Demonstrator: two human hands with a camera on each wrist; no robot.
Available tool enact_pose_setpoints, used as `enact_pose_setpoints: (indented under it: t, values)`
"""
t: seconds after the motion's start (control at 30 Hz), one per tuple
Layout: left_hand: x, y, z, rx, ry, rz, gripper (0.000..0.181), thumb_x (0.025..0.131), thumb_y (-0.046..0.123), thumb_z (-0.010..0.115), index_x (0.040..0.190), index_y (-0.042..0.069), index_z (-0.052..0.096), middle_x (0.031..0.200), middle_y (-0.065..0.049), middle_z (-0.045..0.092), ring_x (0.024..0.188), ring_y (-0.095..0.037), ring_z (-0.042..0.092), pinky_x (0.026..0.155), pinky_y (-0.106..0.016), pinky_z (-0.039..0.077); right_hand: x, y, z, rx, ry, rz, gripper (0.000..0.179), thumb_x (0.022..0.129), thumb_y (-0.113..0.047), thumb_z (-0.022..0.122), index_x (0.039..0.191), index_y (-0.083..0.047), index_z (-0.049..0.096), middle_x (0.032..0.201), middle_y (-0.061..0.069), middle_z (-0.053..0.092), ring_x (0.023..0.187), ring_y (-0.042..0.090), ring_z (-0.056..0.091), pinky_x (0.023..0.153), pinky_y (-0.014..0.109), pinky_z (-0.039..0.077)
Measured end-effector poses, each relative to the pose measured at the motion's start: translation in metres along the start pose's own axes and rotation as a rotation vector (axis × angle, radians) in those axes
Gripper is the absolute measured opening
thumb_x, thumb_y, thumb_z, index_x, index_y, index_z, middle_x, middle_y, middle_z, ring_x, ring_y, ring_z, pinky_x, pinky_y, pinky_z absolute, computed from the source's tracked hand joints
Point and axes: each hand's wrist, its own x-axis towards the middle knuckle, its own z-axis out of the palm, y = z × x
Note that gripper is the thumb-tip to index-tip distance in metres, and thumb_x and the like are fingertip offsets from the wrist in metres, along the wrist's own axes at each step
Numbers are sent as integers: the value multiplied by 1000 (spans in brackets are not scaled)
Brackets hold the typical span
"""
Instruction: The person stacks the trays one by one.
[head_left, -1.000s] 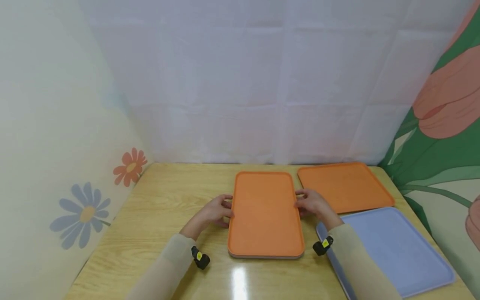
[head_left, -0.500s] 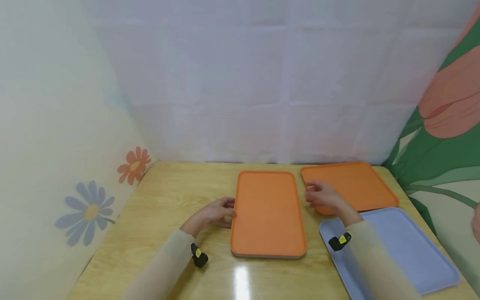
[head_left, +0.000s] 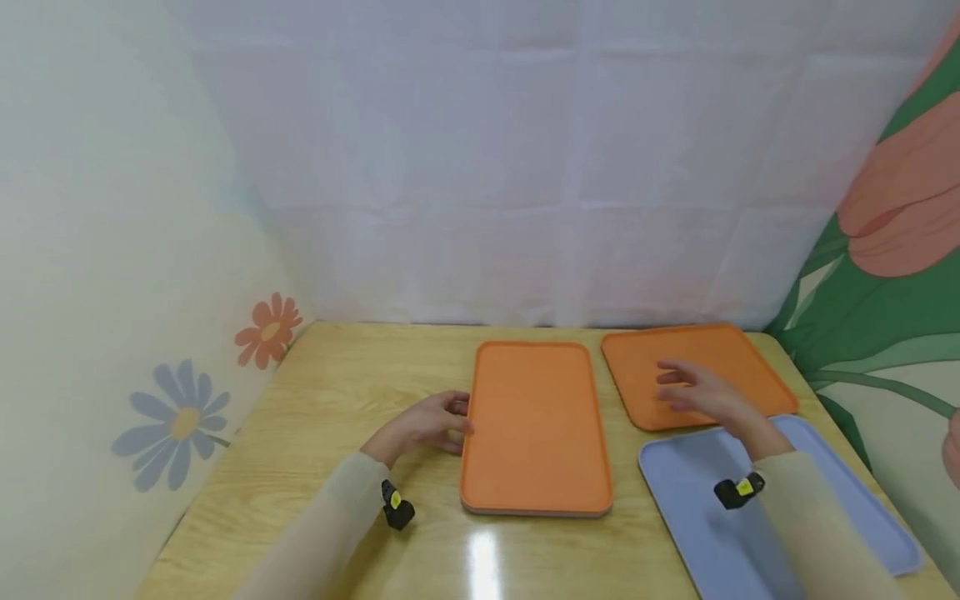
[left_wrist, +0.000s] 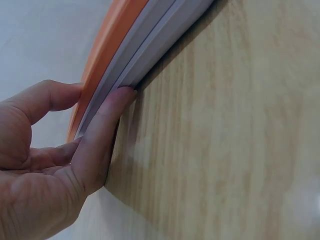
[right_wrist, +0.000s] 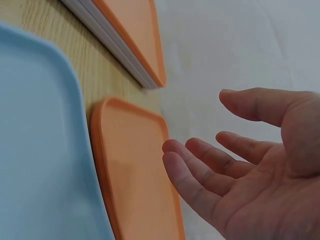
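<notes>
In the middle of the table lies a stack of trays [head_left: 536, 433], an orange one on top of greyish ones whose edges show in the left wrist view. My left hand [head_left: 431, 423] rests at the stack's left side. There the thumb touches the orange rim [left_wrist: 92, 70], and a fingertip lies against the lower grey edge [left_wrist: 150, 50]. My right hand [head_left: 705, 393] hangs in the air with fingers spread, holding nothing. Below it in the head view is another orange tray [head_left: 637, 358] at the back right.
A blue tray [head_left: 690, 492] lies at the front right, partly under the right forearm. The wooden table [head_left: 360, 358] meets a white cloth [head_left: 450, 208] behind. Painted walls stand at both sides.
My right hand has let go of the stack's right side and moved right, over the orange tray at the back. My left hand stays at the stack.
</notes>
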Motion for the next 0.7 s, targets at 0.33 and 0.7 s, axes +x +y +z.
enact_pose_setpoints:
  t: [0.33, 0.7]
  values:
    - [1, -1, 0, -15, 19, -43, 79, 92, -5, 62, 157, -5, 18, 145, -28, 40, 102, -23, 62, 83, -46, 60, -31, 16, -33, -124, 59, -23, 74, 102, -28, 60, 154, 11, 25, 146, 39, 39, 127, 49, 52, 97, 50, 55]
    - [-3, -2, 7, -20, 32, -29, 80, 91, -6, 63, 157, -5, 19, 148, -32, 38, 103, -25, 63, 83, -48, 60, -67, 44, -62, -273, 129, 11, 70, 102, -27, 60, 150, 14, 28, 144, 40, 42, 128, 52, 46, 87, 34, 54]
